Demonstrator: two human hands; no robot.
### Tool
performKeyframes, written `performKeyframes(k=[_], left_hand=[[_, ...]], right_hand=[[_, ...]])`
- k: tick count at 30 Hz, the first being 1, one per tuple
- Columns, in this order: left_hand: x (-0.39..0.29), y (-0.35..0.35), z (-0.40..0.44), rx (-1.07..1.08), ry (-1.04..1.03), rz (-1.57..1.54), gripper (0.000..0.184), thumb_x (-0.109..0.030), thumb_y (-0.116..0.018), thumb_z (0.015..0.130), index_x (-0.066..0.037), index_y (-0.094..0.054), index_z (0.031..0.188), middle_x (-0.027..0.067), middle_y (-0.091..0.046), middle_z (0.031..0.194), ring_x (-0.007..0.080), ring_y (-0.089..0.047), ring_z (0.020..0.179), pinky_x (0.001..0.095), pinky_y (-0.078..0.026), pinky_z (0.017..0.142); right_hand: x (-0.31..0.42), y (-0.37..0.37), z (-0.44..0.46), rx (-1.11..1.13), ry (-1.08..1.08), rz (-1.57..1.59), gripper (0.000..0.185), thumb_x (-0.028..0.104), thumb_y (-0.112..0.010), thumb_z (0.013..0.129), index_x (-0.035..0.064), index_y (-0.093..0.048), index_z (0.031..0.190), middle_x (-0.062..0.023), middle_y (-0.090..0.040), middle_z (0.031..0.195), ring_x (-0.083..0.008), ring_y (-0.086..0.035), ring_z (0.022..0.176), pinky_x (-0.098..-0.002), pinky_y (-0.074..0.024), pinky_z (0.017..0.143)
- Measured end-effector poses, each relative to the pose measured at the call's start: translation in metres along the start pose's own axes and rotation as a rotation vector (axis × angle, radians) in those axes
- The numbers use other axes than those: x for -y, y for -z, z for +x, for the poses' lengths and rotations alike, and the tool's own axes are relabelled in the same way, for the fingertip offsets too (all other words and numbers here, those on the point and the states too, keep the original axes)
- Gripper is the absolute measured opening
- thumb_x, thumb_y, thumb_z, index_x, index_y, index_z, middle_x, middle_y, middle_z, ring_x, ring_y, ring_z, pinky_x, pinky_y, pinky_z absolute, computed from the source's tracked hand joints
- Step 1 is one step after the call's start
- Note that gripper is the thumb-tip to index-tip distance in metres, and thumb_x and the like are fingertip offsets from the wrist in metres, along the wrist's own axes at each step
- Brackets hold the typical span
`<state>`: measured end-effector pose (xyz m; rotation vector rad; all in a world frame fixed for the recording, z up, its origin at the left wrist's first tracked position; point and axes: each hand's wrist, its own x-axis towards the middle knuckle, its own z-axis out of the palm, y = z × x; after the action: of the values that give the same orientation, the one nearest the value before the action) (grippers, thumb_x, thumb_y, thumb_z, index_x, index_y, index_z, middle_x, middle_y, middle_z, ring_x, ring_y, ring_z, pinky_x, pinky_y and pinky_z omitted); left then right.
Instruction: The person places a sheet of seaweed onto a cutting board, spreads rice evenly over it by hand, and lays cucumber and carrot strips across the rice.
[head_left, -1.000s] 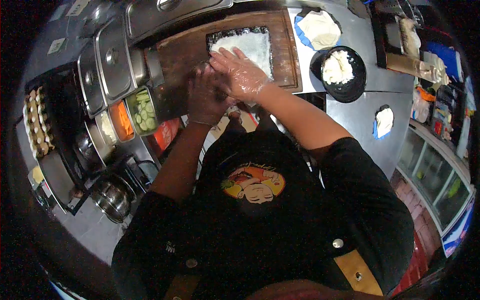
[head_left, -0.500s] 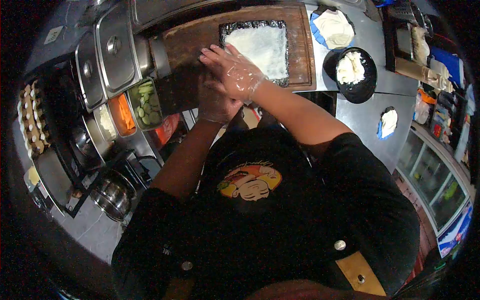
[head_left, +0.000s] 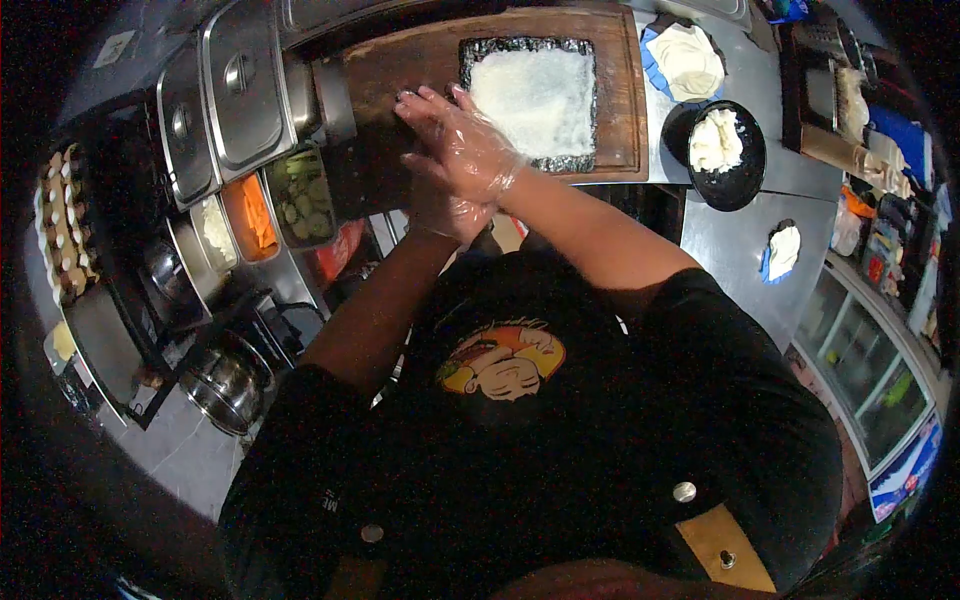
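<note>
My right hand, in a clear plastic glove, lies over my left hand with its fingers apart and nothing in them. Beneath it is my gloved left hand, palm side against it, its fingers mostly hidden. Both are at the front edge of a dark wooden board. Just right of my right fingertips, a black sheet covered with a layer of white rice lies flat on the board, its dark edges showing.
On the left stand lidded steel pans and trays of cucumber slices, orange strips and white shreds. To the right are a black bowl with white food, a cloth-like white bundle and a smaller one.
My right hand has moved from over the rice sheet's lower left part to the board beside it, further covering my left hand. The surroundings have shifted right in view.
</note>
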<state>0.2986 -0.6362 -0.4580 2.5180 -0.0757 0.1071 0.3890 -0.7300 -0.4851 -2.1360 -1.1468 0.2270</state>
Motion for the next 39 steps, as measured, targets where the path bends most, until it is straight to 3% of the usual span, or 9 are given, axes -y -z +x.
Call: performKeyframes(k=[6, 7, 10, 13, 21, 24, 27, 31, 39], left_hand=[[0.012, -0.014, -0.011, 0.086, 0.004, 0.195, 0.103, -0.052, -0.081, 0.097, 0.002, -0.039, 0.173, 0.0266, -0.042, 0.177, 0.0453, -0.037, 0.165, 0.0578, -0.03, 0.135], [0.015, -0.014, -0.014, 0.105, 0.011, 0.249, 0.103, -0.053, -0.08, 0.098, 0.002, -0.038, 0.174, 0.0257, -0.04, 0.179, 0.0439, -0.034, 0.168, 0.0583, -0.026, 0.137], [0.012, -0.008, -0.016, 0.168, 0.092, 0.204, 0.106, -0.056, -0.08, 0.097, 0.002, -0.038, 0.174, 0.0239, -0.036, 0.182, 0.0416, -0.03, 0.171, 0.0596, -0.021, 0.139], [0.009, -0.004, -0.017, 0.193, 0.114, 0.176, 0.103, -0.05, -0.081, 0.095, 0.001, -0.038, 0.174, 0.0225, -0.036, 0.183, 0.0424, -0.029, 0.172, 0.0618, -0.02, 0.139], [0.01, -0.009, -0.025, 0.208, 0.077, 0.268, 0.1, -0.039, -0.081, 0.093, -0.002, -0.038, 0.175, 0.0196, -0.035, 0.184, 0.0426, -0.029, 0.172, 0.0625, -0.018, 0.139], [0.003, 0.008, -0.021, 0.274, 0.111, 0.162, 0.101, -0.042, -0.082, 0.095, -0.002, -0.037, 0.176, 0.019, -0.035, 0.184, 0.0418, -0.027, 0.172, 0.0616, -0.018, 0.139], [0.008, 0.005, -0.022, 0.252, 0.09, 0.149, 0.102, -0.047, -0.082, 0.096, -0.002, -0.036, 0.176, 0.0185, -0.034, 0.185, 0.0409, -0.026, 0.173, 0.0601, -0.018, 0.14], [0.007, 0.009, -0.02, 0.261, 0.081, 0.159, 0.103, -0.052, -0.081, 0.098, -0.002, -0.037, 0.176, 0.0177, -0.033, 0.185, 0.0403, -0.025, 0.173, 0.0587, -0.018, 0.14], [0.016, 0.008, -0.021, 0.283, 0.063, 0.169, 0.103, -0.053, -0.081, 0.097, -0.001, -0.039, 0.174, 0.0157, -0.029, 0.187, 0.0378, -0.024, 0.174, 0.0574, -0.017, 0.141]], right_hand=[[-0.002, 0.027, -0.012, -0.334, -0.297, 0.667, 0.054, 0.014, -0.067, 0.108, 0.0045, -0.059, 0.161, -0.0228, -0.059, 0.165, -0.0449, -0.056, 0.152, -0.0556, -0.0363, 0.134], [-0.009, 0.045, -0.022, -0.403, -0.195, 0.538, 0.051, 0.011, -0.066, 0.106, 0.0027, -0.062, 0.156, -0.027, -0.058, 0.164, -0.0458, -0.054, 0.154, -0.0535, -0.041, 0.131], [-0.025, 0.067, -0.059, -0.19, -0.183, -0.063, 0.061, 0.021, -0.068, 0.106, 0.001, -0.055, 0.162, -0.025, -0.057, 0.166, -0.0485, -0.052, 0.155, -0.0632, -0.0374, 0.13], [-0.012, 0.065, -0.083, 0.092, -0.217, -0.239, 0.068, 0.028, -0.069, 0.108, 0.004, -0.048, 0.169, -0.0242, -0.047, 0.176, -0.0453, -0.045, 0.162, -0.0676, -0.0313, 0.133], [0.01, 0.04, -0.078, 0.159, -0.215, -0.392, 0.068, 0.04, -0.064, 0.11, -0.0011, -0.055, 0.163, -0.0242, -0.042, 0.179, -0.0441, -0.039, 0.166, -0.0669, -0.0298, 0.134], [-0.001, 0.06, -0.075, 0.111, -0.169, -0.311, 0.059, 0.036, -0.073, 0.105, 0.0033, -0.066, 0.153, -0.0241, -0.056, 0.168, -0.0446, -0.053, 0.155, -0.0639, -0.0388, 0.128], [-0.01, 0.071, -0.072, -0.068, -0.223, -0.16, 0.04, 0.026, -0.086, 0.092, 0.0109, -0.078, 0.128, -0.013, -0.076, 0.128, -0.0372, -0.07, 0.121, -0.056, -0.0512, 0.105], [-0.01, 0.069, -0.06, 0.096, -0.106, -0.216, 0.03, 0.027, -0.084, 0.094, 0.0155, -0.081, 0.122, -0.0087, -0.073, 0.109, -0.0331, -0.07, 0.114, -0.0502, -0.0508, 0.097], [-0.021, 0.059, -0.042, 0.111, -0.087, -0.132, 0.022, 0.023, -0.084, 0.094, 0.0143, -0.082, 0.114, -0.0105, -0.074, 0.105, -0.0362, -0.071, 0.106, -0.0521, -0.0532, 0.093]])
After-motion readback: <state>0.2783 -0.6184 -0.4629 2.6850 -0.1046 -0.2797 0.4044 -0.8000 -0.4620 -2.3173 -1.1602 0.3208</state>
